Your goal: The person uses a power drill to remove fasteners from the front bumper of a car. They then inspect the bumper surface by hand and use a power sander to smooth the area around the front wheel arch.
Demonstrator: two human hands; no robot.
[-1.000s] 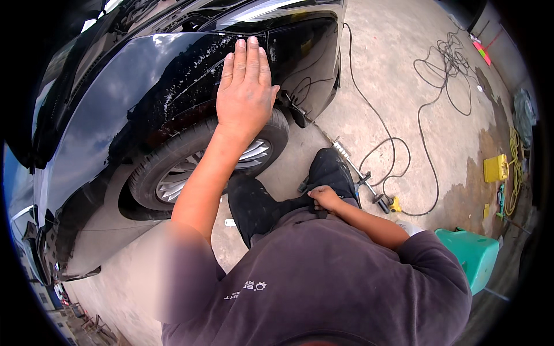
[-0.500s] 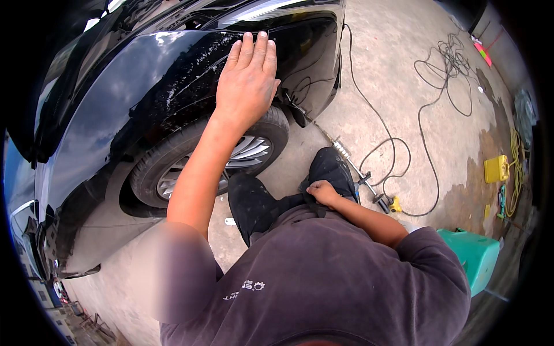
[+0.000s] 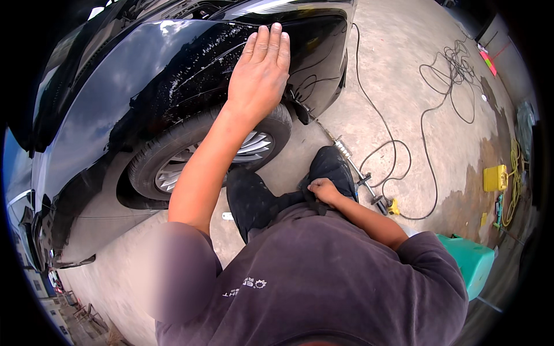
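A black car's glossy front fender (image 3: 109,95) stands on my left, with pale scuffs and specks above the wheel arch. My left hand (image 3: 259,81) lies flat, palm down, over the scuffed bodywork near the headlight; its fingers are straight and close together. What is under the palm is hidden. Below it is the front tyre (image 3: 144,167) with a silver multi-spoke wheel (image 3: 251,145). My right hand (image 3: 324,191) rests on my right thigh in dark trousers (image 3: 254,199), its fingers curled. Whether it holds anything is hidden.
A slide-hammer-like metal tool (image 3: 344,151) leans beside my right knee, its far end near the bumper. Dark cable (image 3: 424,135) loops across the concrete floor (image 3: 386,75). At right are a yellow jug (image 3: 494,178), a yellow hose (image 3: 513,193) and a green container (image 3: 464,262).
My left hand has slid a little forward and to the right along the car's bodywork, still flat. My right hand stays on the thigh. The view has shifted slightly.
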